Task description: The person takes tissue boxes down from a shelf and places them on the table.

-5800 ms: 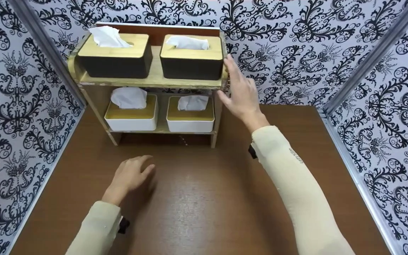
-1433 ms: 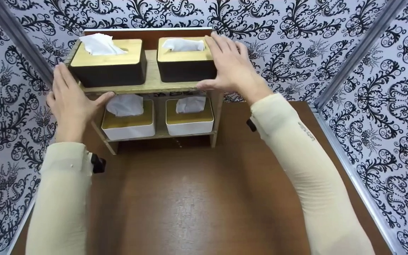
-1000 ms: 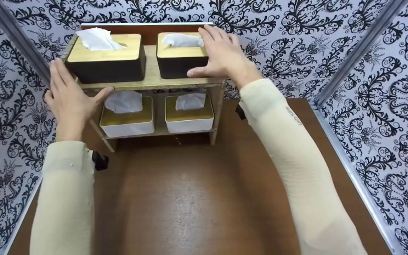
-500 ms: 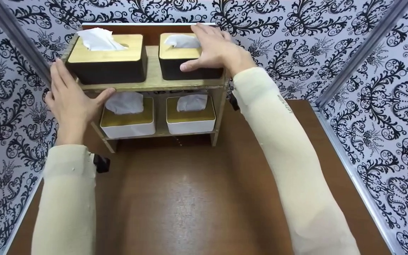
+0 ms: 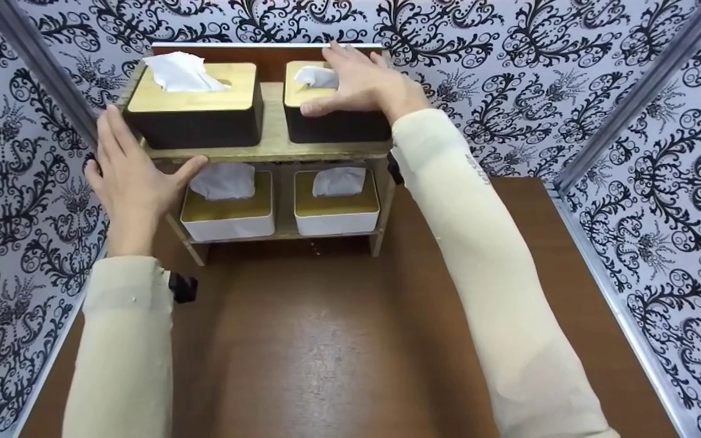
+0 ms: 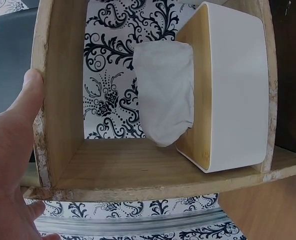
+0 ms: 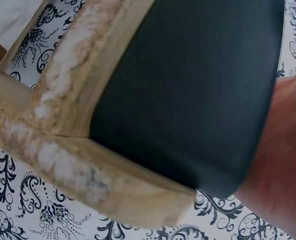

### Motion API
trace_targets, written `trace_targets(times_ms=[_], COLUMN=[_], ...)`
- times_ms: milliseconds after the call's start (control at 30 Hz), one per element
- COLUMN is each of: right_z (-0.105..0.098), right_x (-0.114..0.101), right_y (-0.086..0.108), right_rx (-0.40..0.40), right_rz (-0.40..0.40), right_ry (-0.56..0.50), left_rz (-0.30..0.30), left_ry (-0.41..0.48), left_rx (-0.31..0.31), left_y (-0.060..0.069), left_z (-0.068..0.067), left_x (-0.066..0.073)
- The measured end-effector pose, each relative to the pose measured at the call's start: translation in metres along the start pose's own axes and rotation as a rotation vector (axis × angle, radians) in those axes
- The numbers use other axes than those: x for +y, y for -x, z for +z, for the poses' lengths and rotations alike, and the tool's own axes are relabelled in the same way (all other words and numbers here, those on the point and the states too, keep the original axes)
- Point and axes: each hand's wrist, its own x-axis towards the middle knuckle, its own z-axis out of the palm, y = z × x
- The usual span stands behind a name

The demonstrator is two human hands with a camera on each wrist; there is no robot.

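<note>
A two-tier wooden shelf [image 5: 273, 115] bears two black tissue boxes with wooden lids above. My right hand [image 5: 366, 82] lies over the lid of the right black tissue box [image 5: 335, 129], its thumb near the front lid edge and its fingers reaching toward the back, hiding much of the lid. The right wrist view shows that box's dark side [image 7: 188, 90] standing on the shelf board. At the shelf's left side rests my left hand [image 5: 137, 182], fingers extended along the outside, thumb [image 6: 27, 92] touching the upper board's front edge. The left black tissue box [image 5: 198, 129] is beside it.
On the lower tier sit a left white tissue box [image 5: 229, 229] and a right white tissue box [image 5: 338, 225], tissues poking up. The shelf stands on a brown tabletop [image 5: 302, 340], enclosed by patterned walls [image 5: 569, 91] with metal edging.
My right hand has slid leftward from the right box's side onto its lid. My left hand rose from the table to the shelf's left side. The boxes look unmoved.
</note>
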Motion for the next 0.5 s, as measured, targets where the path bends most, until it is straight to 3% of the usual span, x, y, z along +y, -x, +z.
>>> trace_targets(times_ms=[333,500], right_z=[-0.001,0.000], right_x=[-0.003,-0.004], right_y=[-0.009,-0.013], right_rx=[-0.112,-0.116], right_rz=[-0.009,-0.018], right_ry=[0.095,0.153], left_rz=[0.002,-0.002], left_ry=[-0.002,-0.006], left_rx=[0.019,0.008], left_y=[0.000,-0.001], left_z=[0.003,0.002], left_x=[-0.003,-0.003])
